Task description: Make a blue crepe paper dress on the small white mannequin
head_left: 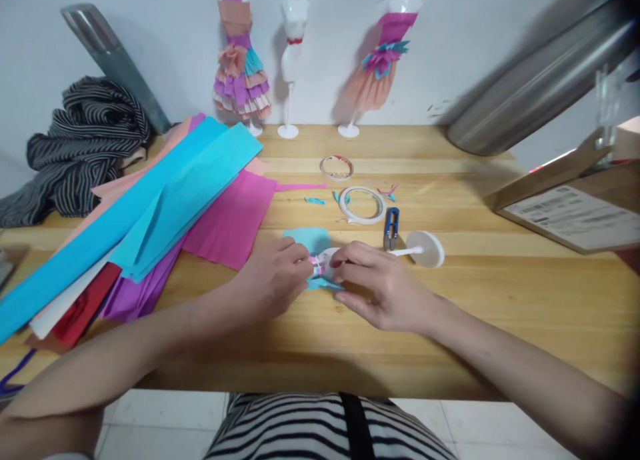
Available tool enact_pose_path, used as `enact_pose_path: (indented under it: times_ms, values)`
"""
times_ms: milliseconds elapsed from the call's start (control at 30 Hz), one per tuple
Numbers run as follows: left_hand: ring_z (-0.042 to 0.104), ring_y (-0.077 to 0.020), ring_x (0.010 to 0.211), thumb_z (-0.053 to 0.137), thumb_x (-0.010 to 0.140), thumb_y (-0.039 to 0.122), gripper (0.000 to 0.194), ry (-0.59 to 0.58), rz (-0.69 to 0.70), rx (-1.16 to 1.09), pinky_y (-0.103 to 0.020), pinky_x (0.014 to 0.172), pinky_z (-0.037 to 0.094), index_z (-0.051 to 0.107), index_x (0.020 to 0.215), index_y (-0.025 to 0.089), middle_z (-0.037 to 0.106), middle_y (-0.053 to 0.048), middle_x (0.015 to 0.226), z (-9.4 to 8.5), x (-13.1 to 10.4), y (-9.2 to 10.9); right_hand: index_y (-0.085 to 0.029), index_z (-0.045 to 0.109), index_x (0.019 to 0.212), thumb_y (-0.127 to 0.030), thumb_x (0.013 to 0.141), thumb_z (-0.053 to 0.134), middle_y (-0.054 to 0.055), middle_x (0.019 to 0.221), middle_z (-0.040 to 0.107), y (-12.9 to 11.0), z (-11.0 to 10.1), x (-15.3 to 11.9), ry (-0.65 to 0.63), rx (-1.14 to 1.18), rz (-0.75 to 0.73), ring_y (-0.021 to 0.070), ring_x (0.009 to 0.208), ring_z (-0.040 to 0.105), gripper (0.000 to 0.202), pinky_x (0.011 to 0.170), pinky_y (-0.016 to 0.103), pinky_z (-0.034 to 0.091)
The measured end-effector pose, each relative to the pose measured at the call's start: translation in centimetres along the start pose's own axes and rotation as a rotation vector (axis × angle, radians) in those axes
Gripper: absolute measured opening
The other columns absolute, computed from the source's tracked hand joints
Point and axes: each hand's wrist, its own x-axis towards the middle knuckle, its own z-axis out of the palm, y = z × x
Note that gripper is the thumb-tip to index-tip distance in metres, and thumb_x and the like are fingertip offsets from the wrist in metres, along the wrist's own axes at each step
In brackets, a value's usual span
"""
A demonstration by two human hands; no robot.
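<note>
A small white dress-form mannequin (417,249) lies on its side at the middle of the table, its round base pointing right. Light blue crepe paper (307,236) is under and around its body, and a bit of pink and white shows between my hands. My left hand (275,273) is closed, with its fingertips pinching the blue paper at the mannequin's left end. From the right, my right hand (383,283) curls its fingers over the white body, its thumb low by the paper's edge. Both hands partly hide the mannequin.
Just beyond lie blue thread snips (391,228), a tape roll (363,205) and a thinner ring (337,167). Crepe paper sheets (190,187) pile up at left, near a striped cloth (95,147). Dressed mannequins (240,67) stand by the wall. A cardboard box (575,200) and steel flask (540,80) are at right.
</note>
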Motion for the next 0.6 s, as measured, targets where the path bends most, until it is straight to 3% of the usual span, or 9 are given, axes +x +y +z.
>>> enact_pose_path:
  times_ms: [133, 233, 333, 467, 600]
  values:
    - [0.052, -0.021, 0.082, 0.044, 0.088, 0.008, 0.018, -0.073, 0.026, 0.051, -0.033, 0.069, 0.044, 0.061, 0.085, 0.015, 0.062, -0.009, 0.093, -0.5, -0.5, 0.6, -0.017, 0.06, 0.091, -0.023, 0.089, 0.055, 0.01, 0.091, 0.063, 0.1, -0.5, -0.1, 0.072, 0.085, 0.044, 0.0194, 0.083, 0.059, 0.009, 0.071, 0.033, 0.051]
    - [0.052, -0.0227, 0.084, 0.046, 0.085, 0.007, 0.016, -0.114, 0.023, 0.091, -0.034, 0.066, 0.044, 0.06, 0.086, 0.014, 0.062, -0.01, 0.095, -0.8, -0.5, 1.1, -0.018, 0.062, 0.092, -0.021, 0.089, 0.054, 0.01, 0.091, 0.065, 0.0, -0.2, 0.3, 0.029, 0.013, 0.033, 0.02, 0.084, 0.059, 0.009, 0.072, 0.033, 0.051]
    - [0.052, -0.0234, 0.084, 0.047, 0.085, 0.007, 0.015, -0.087, 0.021, 0.124, -0.033, 0.063, 0.043, 0.06, 0.084, 0.014, 0.062, -0.01, 0.093, -0.5, -0.5, 1.5, -0.017, 0.063, 0.091, -0.018, 0.089, 0.053, 0.009, 0.088, 0.064, -0.6, 0.2, 0.4, -0.019, -0.015, 0.035, 0.0201, 0.083, 0.058, 0.011, 0.071, 0.033, 0.051]
    - [0.052, -0.0231, 0.081, 0.046, 0.087, 0.009, 0.015, -0.04, 0.022, 0.152, -0.034, 0.061, 0.042, 0.058, 0.08, 0.015, 0.061, -0.01, 0.087, 0.1, -0.4, 1.7, -0.017, 0.063, 0.088, -0.025, 0.087, 0.058, 0.01, 0.089, 0.063, -1.2, 0.6, 0.0, 0.01, -0.037, 0.075, 0.0209, 0.082, 0.056, 0.01, 0.07, 0.035, 0.05]
    - [0.053, -0.0237, 0.084, 0.054, 0.086, 0.018, 0.008, -0.078, -0.008, 0.114, -0.034, 0.064, 0.044, 0.059, 0.08, 0.015, 0.062, -0.01, 0.09, -0.5, -0.1, 1.7, -0.016, 0.063, 0.077, -0.016, 0.089, 0.052, 0.009, 0.083, 0.061, -1.3, 0.9, -0.3, 0.004, -0.145, 0.063, 0.0184, 0.076, 0.052, 0.016, 0.066, 0.031, 0.046]
